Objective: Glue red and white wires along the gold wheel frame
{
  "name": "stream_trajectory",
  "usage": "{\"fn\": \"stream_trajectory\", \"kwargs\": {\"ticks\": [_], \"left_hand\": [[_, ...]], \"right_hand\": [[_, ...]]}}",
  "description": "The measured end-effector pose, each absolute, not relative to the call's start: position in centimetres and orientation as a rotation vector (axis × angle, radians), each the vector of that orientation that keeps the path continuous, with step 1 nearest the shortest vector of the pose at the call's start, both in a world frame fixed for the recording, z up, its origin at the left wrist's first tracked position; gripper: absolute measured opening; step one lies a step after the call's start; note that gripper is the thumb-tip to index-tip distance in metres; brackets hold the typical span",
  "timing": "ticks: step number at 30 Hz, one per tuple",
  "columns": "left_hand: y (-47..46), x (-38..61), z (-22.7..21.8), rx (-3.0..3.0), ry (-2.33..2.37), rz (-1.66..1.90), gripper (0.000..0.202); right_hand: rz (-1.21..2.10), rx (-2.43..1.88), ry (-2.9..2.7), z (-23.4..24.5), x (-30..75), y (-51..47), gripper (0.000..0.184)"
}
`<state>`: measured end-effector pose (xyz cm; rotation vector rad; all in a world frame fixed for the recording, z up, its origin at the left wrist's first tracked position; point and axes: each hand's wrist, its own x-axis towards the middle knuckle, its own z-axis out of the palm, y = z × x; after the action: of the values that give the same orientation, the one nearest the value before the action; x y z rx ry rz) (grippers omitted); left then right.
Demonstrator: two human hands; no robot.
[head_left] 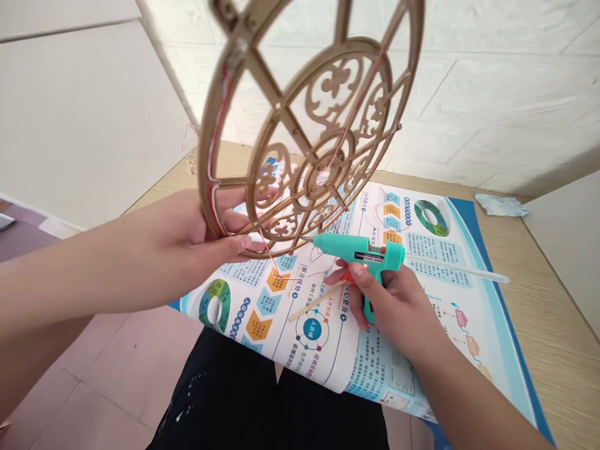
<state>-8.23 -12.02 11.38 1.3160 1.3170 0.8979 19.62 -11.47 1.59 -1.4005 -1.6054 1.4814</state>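
A round, bronze-coloured openwork frame [287, 117] with scroll patterns stands tilted over the table, and my left hand [199, 234] grips its lower left rim. Thin red and white wire [220, 119] runs along the inside of that rim, with whitish glue on parts of it. My right hand [394, 300] is wrapped round the handle of a teal glue gun [349, 248], with fingers at its orange trigger. The gun's nozzle points left, close to the frame's lower edge; whether it touches cannot be told. A clear glue stick [462, 269] sticks out of the gun's back.
Printed poster sheet [328, 356] covers much of the wooden table [557, 319]. A thin wooden stick [312, 303] lies on it below the gun. Loose wire [190, 156] curls at the table's left corner. A small pale packet [501, 204] lies at the back right, near the white wall [492, 81].
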Motion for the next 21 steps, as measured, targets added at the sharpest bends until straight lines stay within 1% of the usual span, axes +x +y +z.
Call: {"fn": "stream_trajectory", "kwargs": {"ticks": [3,5,7,11,13,16,21], "left_hand": [[-12.2,-8.8,10.3,1.419,1.321,0.716,0.032],[-12.5,-9.4,9.4,1.416,1.317,0.740,0.028],[-12.7,-9.9,8.5,1.401,1.305,0.752,0.027],[-12.9,-10.5,7.1,1.336,1.330,0.835,0.048],[-12.9,-10.7,6.4,1.281,1.318,0.853,0.054],[-13.1,-11.1,5.4,1.164,1.275,0.871,0.057],[-13.9,-11.5,4.0,0.982,1.289,0.951,0.059]], "right_hand": [[1.470,-1.415,-1.618,1.7,19.7,-11.5,0.069],[1.474,-1.427,-1.645,1.7,19.7,-11.6,0.070],[1.480,-1.423,-1.655,1.6,19.7,-11.7,0.069],[1.490,-1.423,-1.631,1.2,19.7,-11.8,0.063],[1.502,-1.422,-1.640,1.0,19.8,-11.9,0.063],[1.476,-1.455,-1.672,0.7,19.9,-12.2,0.059],[1.276,-1.479,-1.759,0.8,19.8,-12.3,0.051]]}}
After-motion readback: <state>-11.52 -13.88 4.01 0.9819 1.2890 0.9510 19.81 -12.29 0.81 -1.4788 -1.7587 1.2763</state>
